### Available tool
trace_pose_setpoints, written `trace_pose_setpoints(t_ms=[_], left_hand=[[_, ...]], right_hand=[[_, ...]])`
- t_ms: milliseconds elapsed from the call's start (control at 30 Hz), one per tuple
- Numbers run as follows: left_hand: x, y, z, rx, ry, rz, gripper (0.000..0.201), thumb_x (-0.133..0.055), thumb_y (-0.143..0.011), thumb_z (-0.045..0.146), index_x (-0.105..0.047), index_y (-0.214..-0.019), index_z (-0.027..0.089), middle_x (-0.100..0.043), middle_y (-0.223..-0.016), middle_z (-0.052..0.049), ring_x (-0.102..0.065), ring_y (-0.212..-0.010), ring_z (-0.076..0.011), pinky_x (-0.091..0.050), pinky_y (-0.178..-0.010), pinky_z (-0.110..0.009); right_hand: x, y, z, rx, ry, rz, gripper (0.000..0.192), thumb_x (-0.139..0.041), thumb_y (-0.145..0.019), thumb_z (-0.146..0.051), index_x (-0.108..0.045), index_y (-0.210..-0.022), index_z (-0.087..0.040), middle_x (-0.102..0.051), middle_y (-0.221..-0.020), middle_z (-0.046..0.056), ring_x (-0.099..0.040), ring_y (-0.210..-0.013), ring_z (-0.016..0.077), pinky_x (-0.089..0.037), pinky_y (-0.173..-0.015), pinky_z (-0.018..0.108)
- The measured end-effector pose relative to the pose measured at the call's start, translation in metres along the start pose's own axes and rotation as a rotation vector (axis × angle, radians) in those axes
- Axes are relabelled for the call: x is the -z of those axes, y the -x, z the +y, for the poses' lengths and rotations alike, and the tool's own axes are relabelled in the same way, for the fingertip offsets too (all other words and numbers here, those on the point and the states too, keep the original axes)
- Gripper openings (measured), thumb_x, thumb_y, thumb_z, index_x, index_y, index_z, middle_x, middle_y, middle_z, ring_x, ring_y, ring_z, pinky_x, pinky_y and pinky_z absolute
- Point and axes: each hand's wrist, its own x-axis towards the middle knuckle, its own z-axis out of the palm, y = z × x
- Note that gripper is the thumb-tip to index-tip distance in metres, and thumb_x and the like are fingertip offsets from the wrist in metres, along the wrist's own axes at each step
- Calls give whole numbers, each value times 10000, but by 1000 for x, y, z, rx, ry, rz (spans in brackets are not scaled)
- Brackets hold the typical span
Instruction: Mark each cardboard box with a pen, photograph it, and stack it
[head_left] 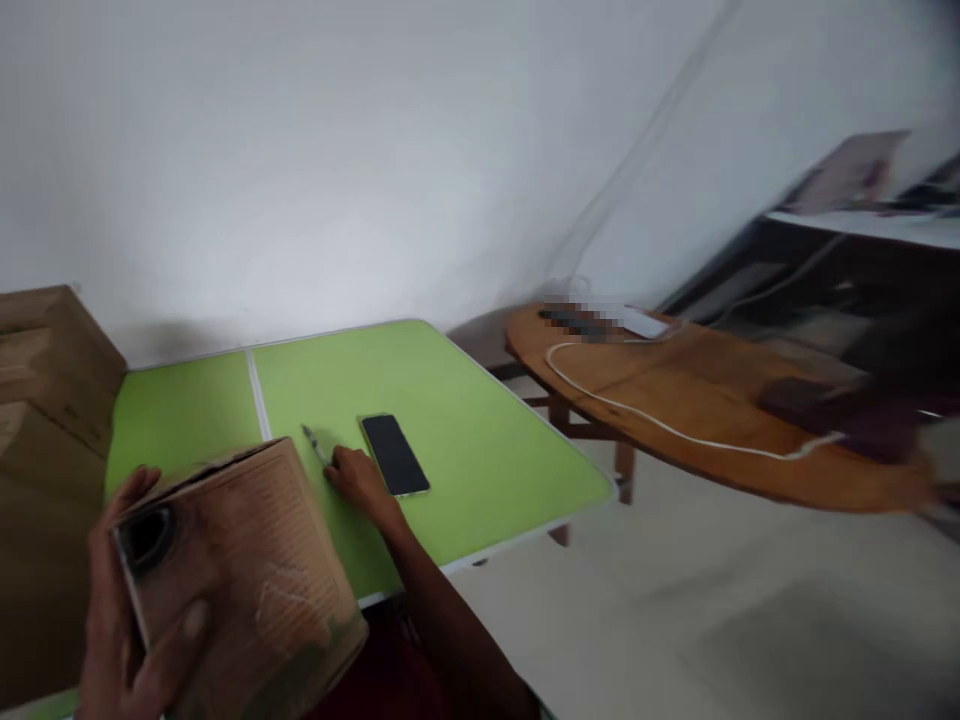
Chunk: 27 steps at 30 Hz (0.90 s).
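Observation:
My left hand [124, 620] is wrapped round the left side of a brown cardboard box [255, 560], thumb across its near face. The box is tilted and has a dark round hole near its upper left corner. Beyond it, my right hand [360, 478] reaches low over the green table [480, 430], its fingers closed on the near end of a slim pen-like object [313, 440]. That object is too blurred to name exactly. Just right of these fingers, a smartphone [395, 455] lies flat with its dark screen up.
Large cardboard boxes [52, 370] stand at the left edge. To the right is a brown wooden table [675, 390] with a white cable [660, 425] and blurred items on it. A dark shelf unit [795, 270] stands behind that. A white wall [337, 150] closes the back.

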Motion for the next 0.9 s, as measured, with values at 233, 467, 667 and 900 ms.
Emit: trace_pose_setpoints(t_ms=[233,467,667,900], left_hand=[[-4,4,-5,-45,23,19,796,-688,-997,581,-413,-1727,425,-480,-1776,-59,-419,-1664,-412,-403,-1331,-659],[-15,7,-10,-164,-48,-28,827,-694,-1011,508,-345,-1756,424,-438,-1778,-100,-419,-1650,-413,-397,-1321,-695],[-17,6,-5,-190,-78,-25,796,-666,-1033,507,-325,-1749,440,-466,-1721,-135,-445,-1601,-443,-377,-1279,-792],[-14,6,-8,-189,-54,-48,812,-643,-1025,519,-312,-1761,431,-433,-1751,-121,-423,-1618,-441,-355,-1305,-775]], right_hand=[[69,64,-26,424,-895,315,231,-605,-1093,-460,-608,-988,-254,-757,-773,4,-723,-635,175,-561,-591,266],[70,152,-86,800,-1122,-177,184,-817,-1042,-427,-806,-1053,-244,-825,-878,40,-793,-695,179,-654,-621,298],[62,147,-87,854,-987,-167,171,-745,-1084,-391,-801,-1070,-230,-810,-891,41,-727,-655,139,-587,-586,250],[69,143,-79,783,-1009,-120,241,-773,-1064,-453,-782,-991,-224,-753,-797,11,-658,-570,117,-537,-498,224]])
